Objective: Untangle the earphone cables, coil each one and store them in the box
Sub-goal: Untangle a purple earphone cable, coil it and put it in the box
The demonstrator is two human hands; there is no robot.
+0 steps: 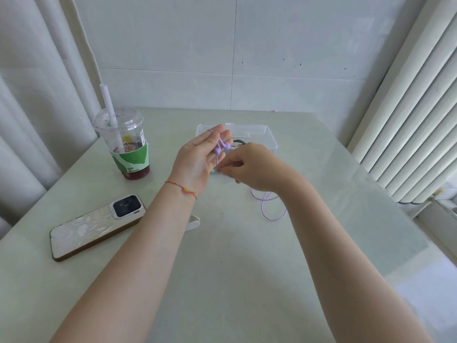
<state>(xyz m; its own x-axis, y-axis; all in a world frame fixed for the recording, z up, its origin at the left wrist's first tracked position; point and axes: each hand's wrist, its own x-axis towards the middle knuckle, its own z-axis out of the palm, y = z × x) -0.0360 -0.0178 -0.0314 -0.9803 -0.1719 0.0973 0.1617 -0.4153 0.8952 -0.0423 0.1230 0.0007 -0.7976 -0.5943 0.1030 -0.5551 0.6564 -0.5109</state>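
My left hand (pixel 197 159) is raised palm up over the table, fingers nearly straight, with the two purple earbuds (pixel 220 146) lying against its fingers. My right hand (pixel 249 167) pinches the purple cable just below the earbuds. The rest of the purple cable (pixel 268 206) hangs under my right wrist and loops on the table. Behind both hands stands the clear plastic box (pixel 257 134), open at the top, with a dark cable (pixel 238 141) inside it, partly hidden by my hands.
A plastic cup (pixel 125 144) with a straw, a green sleeve and red drink stands at the left. A phone (pixel 96 226) lies face down near my left forearm, with a small white object (pixel 194 222) beside it. Curtains hang on both sides.
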